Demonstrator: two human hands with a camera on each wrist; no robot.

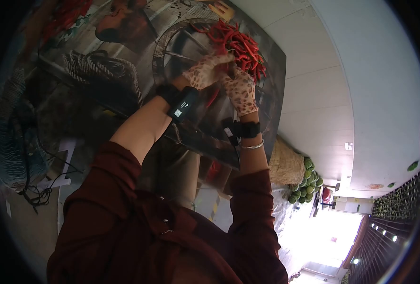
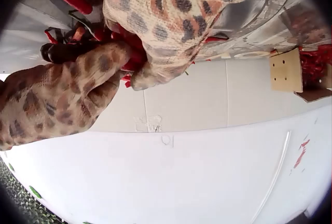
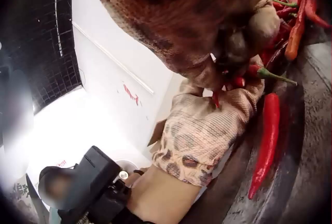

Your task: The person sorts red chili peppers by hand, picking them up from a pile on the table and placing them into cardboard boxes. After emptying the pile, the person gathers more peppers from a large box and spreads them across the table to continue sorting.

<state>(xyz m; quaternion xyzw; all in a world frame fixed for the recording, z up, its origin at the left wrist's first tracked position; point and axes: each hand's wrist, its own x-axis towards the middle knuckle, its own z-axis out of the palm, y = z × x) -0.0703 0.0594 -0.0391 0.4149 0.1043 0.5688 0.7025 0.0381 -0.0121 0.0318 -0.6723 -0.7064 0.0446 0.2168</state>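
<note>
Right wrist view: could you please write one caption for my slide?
Gloved left hand and right hand hold red chilies; one loose chili lies nearby.

The left hand (image 1: 204, 71) and right hand (image 1: 240, 90) block the near side of the pepper pile (image 1: 243, 45), with peppers (image 3: 254, 70) filling the gap between them. A loose pepper (image 3: 266, 143) lies on the pile's near side. Left of the pile, the flat tabletop (image 1: 184, 35) leaves passing room; right of it, beyond the edge, a wall (image 1: 309, 80) stands.
</note>
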